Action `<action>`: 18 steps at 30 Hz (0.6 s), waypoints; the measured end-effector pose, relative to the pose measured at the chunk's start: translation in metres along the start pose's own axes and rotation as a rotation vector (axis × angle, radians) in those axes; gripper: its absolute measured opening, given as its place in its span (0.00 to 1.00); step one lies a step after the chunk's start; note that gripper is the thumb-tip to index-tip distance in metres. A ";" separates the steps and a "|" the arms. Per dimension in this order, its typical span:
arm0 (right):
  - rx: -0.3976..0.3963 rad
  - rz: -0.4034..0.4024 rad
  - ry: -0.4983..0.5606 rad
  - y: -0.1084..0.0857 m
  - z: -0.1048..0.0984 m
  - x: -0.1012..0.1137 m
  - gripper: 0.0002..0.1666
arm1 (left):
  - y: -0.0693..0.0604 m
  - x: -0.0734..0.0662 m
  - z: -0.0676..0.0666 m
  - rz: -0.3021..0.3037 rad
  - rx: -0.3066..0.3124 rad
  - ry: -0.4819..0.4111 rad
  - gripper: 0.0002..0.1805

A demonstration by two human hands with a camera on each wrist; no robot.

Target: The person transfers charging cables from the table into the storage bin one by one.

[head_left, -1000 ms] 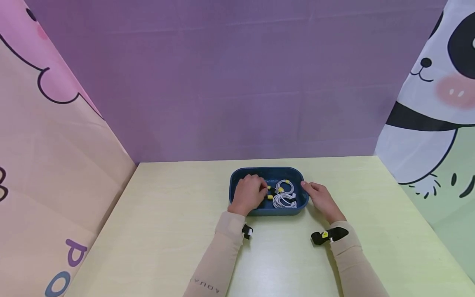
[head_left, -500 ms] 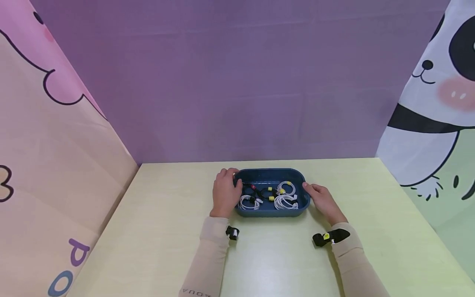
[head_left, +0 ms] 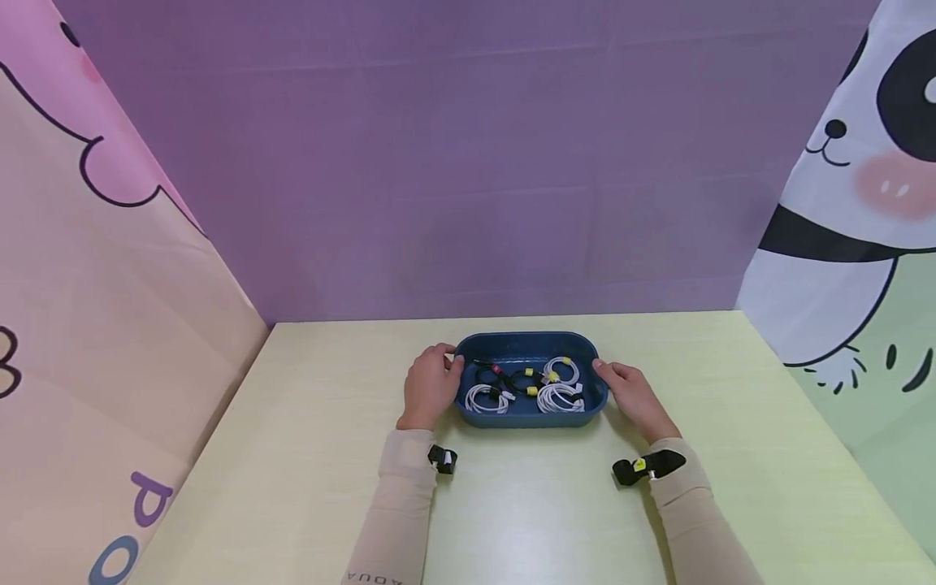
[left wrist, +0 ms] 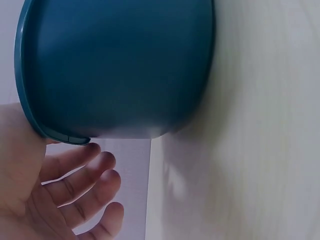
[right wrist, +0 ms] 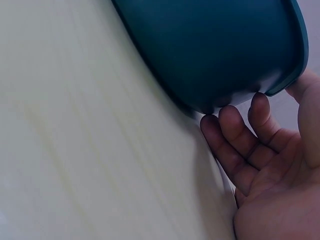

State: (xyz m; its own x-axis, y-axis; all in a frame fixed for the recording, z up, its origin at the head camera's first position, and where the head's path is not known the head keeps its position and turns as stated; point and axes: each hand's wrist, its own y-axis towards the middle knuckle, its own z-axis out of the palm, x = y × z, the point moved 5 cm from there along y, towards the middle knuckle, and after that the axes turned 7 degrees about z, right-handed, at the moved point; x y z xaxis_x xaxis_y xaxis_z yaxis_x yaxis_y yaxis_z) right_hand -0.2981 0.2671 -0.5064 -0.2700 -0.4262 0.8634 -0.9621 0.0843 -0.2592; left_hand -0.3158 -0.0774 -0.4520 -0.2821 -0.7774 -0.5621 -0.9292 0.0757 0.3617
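Observation:
A dark blue oval-cornered tray [head_left: 530,420] rests on the table, with cables inside. A coiled white cable [head_left: 484,400] lies at its front left. Two more white coils, an upper one [head_left: 561,361] and a lower one [head_left: 559,400], sit at the right. Between them are black cables [head_left: 516,383] with red and yellow ends. My left hand [head_left: 429,386] grips the tray's left end, thumb over the rim; its fingers [left wrist: 95,192] spread loosely below the rim outside. At the right end my right hand [head_left: 636,398] holds the rim, its fingertips [right wrist: 230,120] against the outer wall.
The pale wooden table [head_left: 534,504] extends around the tray on all sides. A purple cloth backdrop [head_left: 468,162] rises behind it. Printed cloth panels stand on the left [head_left: 110,309] and right [head_left: 863,284]. Small black cameras are strapped to both wrists.
My left hand has come out of the tray and moved left to its left end, uncovering the white coil and black cable there. My right hand has stayed at the right end.

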 end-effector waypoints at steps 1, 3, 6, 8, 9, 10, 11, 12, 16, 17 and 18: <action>-0.003 -0.002 -0.001 0.000 0.000 0.000 0.42 | 0.000 0.000 0.000 -0.002 0.009 -0.004 0.17; -0.005 -0.005 -0.009 0.000 -0.001 0.001 0.42 | 0.000 0.001 0.000 -0.010 0.028 -0.014 0.18; -0.006 -0.005 -0.011 -0.001 -0.002 0.001 0.43 | 0.000 0.002 0.001 -0.021 0.056 -0.021 0.18; -0.002 -0.003 -0.016 -0.001 -0.002 0.002 0.42 | 0.000 0.002 0.001 -0.025 0.068 -0.022 0.18; -0.002 -0.002 -0.014 -0.002 -0.002 0.002 0.42 | 0.000 0.003 0.002 -0.026 0.074 -0.022 0.18; -0.005 0.000 -0.013 -0.001 -0.002 0.002 0.42 | -0.001 0.003 0.002 -0.026 0.078 -0.021 0.17; -0.006 0.001 -0.011 -0.001 -0.002 0.002 0.41 | -0.001 0.003 0.002 -0.025 0.081 -0.021 0.17; -0.007 0.000 -0.011 -0.001 -0.002 0.002 0.41 | -0.001 0.003 0.001 -0.024 0.084 -0.023 0.17; -0.009 -0.002 -0.006 0.000 0.000 0.001 0.40 | -0.003 0.003 -0.001 -0.025 0.102 -0.028 0.18; -0.006 -0.003 -0.008 0.000 0.000 0.001 0.41 | -0.004 0.004 -0.002 -0.027 0.109 -0.028 0.18; -0.004 -0.003 -0.008 0.000 0.001 0.001 0.41 | -0.005 0.004 -0.003 -0.027 0.117 -0.028 0.18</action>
State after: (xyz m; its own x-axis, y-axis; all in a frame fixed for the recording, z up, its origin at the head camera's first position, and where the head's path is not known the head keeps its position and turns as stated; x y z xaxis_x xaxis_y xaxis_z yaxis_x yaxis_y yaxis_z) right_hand -0.2987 0.2658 -0.5060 -0.2670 -0.4334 0.8608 -0.9630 0.0864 -0.2552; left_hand -0.3117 -0.0825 -0.4537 -0.2617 -0.7624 -0.5918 -0.9576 0.1286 0.2578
